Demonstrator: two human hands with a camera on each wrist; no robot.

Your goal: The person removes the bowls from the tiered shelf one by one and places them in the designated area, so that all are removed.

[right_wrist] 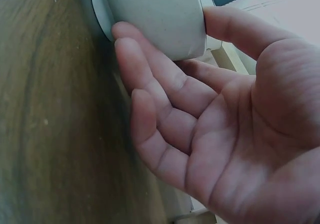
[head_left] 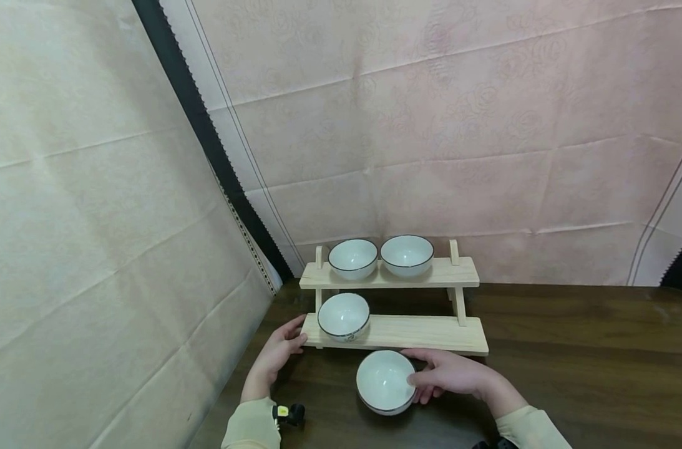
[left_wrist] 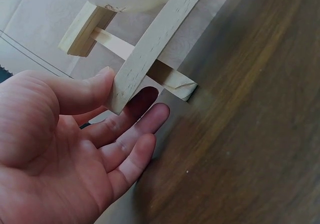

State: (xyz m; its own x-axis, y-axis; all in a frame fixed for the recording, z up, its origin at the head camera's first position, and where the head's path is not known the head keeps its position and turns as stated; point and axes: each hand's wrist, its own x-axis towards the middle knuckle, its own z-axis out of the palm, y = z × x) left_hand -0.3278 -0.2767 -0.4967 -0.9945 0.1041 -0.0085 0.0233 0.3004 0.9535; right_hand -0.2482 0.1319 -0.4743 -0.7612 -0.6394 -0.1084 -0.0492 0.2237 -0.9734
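Observation:
A white bowl (head_left: 384, 381) with a dark rim is upright in front of the wooden two-tier shelf (head_left: 425, 332), low over the table. My right hand (head_left: 458, 376) pinches this bowl at its right side, thumb at the rim and fingers against the outer wall; the bowl's foot shows in the right wrist view (right_wrist: 102, 14). With my left hand (head_left: 276, 357) I hold the left end of the shelf's lower board (left_wrist: 150, 49), thumb on one face and fingers beneath. Another white bowl (head_left: 343, 316) sits on the lower board's left part.
Two more white bowls, a left one (head_left: 353, 259) and a right one (head_left: 407, 255), stand side by side on the upper board (head_left: 455, 272). The dark wooden table (head_left: 588, 362) extends to the right. Pale cloth walls (head_left: 458, 137) enclose the back and left.

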